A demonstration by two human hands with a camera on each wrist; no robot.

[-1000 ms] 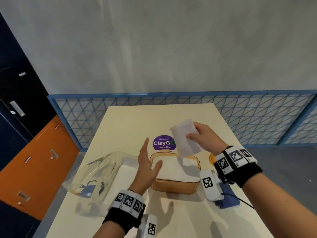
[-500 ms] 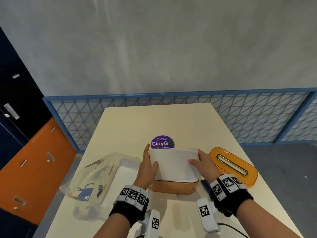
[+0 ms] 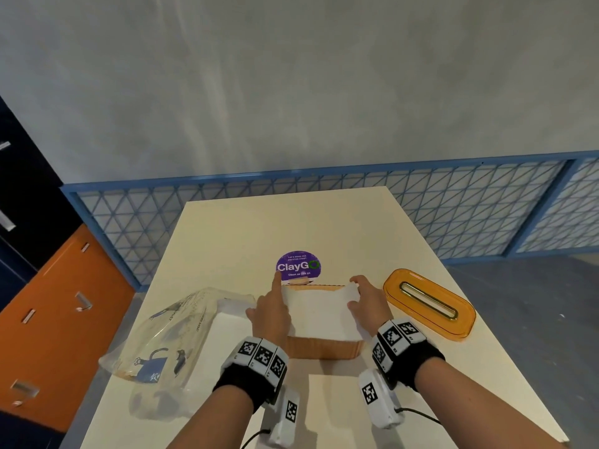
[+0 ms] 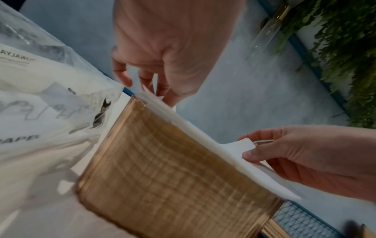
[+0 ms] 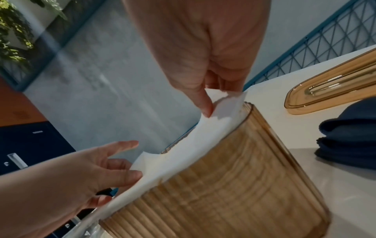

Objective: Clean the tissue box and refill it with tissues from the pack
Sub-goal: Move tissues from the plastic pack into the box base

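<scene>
The amber ribbed tissue box [image 3: 324, 350] stands open at the table's middle, with a stack of white tissues [image 3: 319, 314] rising above its rim. My left hand [image 3: 272, 306] rests against the stack's left edge with its index finger stretched out; in the left wrist view its fingertips [image 4: 146, 87] touch the tissues [image 4: 183, 124] at the corner of the box [image 4: 179, 177]. My right hand [image 3: 363, 301] is at the far right corner, where thumb and fingers [image 5: 205, 109] pinch the top tissue [image 5: 223, 109]. The clear plastic tissue pack [image 3: 168, 338] lies left of the box.
The orange slotted lid [image 3: 428, 303] lies flat to the right of the box. A folded dark blue cloth [image 5: 350, 141] sits near it on the table. A purple round sticker [image 3: 298, 266] is behind the box. Blue mesh railing [image 3: 470, 215] runs beyond the table's far edge.
My right hand brought the lifted tissue down onto the stack. Both hands then closed in on the stack's sides and slid toward its far corners.
</scene>
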